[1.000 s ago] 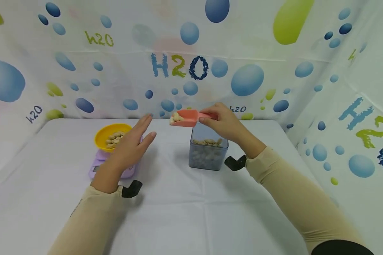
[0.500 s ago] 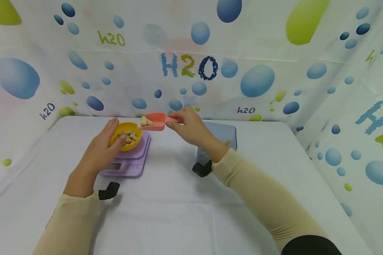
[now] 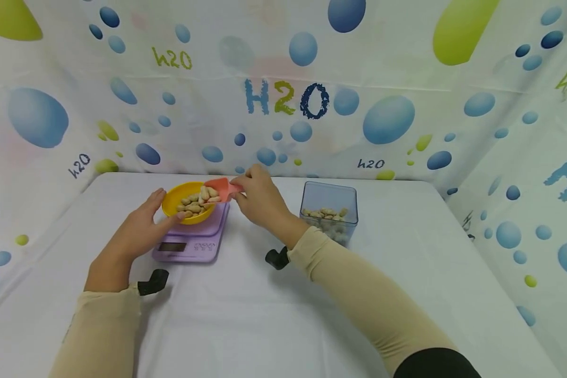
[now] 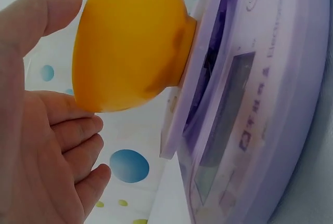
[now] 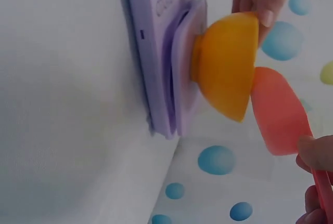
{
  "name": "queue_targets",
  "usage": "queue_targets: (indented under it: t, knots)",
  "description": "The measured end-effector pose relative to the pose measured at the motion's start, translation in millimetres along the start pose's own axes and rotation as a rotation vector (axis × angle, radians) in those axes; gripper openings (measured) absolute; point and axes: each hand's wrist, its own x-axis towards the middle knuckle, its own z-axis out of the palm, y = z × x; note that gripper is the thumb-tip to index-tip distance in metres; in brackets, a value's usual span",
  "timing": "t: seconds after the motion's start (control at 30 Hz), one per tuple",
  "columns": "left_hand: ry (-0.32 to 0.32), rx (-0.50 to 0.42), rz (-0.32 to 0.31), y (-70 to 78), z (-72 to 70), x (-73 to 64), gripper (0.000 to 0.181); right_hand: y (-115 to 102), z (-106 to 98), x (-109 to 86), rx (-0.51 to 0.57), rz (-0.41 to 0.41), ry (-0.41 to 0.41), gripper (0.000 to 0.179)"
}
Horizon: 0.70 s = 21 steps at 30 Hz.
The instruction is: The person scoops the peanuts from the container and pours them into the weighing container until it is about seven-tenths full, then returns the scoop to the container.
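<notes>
A yellow bowl (image 3: 174, 199) with peanuts (image 3: 191, 206) in it stands on a purple kitchen scale (image 3: 189, 252). My left hand (image 3: 133, 231) is at the bowl's left side, fingers extended along it. In the left wrist view that hand (image 4: 47, 125) has its fingertips right at the bowl's rim and its thumb near the other side. My right hand (image 3: 260, 199) pinches the handle of an orange-pink scoop (image 3: 224, 188), tilted over the bowl's right rim with peanuts at its lip. The right wrist view shows the scoop (image 5: 278, 112) from below, its edge at the bowl rim.
A clear bluish square container (image 3: 331, 197), partly filled with peanuts, stands right of the scale, close to my right forearm. White cloth (image 3: 274, 325) covers the table. A patterned curtain (image 3: 208, 115) rises behind the table's back edge.
The right hand has carried the scoop left from beside the container to the bowl and tipped it. My left hand has moved left to the bowl's side. The view has shifted slightly.
</notes>
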Motion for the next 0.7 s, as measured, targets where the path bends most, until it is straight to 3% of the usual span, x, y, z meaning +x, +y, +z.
queue_targets:
  t: [0.27,0.5,0.7]
  knots:
    - [-0.019,-0.017,-0.02,-0.2,1.8,1.4,0.097,-4.2,5.7,-0.4,-0.278,-0.212,0.113,0.026]
    - [-0.013,-0.017,-0.009,1.0,1.1,0.8,0.097,-9.4,2.4,-3.2,-0.498,-0.369,0.21,0.031]
    - [-0.016,-0.031,-0.012,0.0,1.5,-0.1,0.097,-10.5,0.3,-3.9,-0.591,-0.419,0.273,0.028]
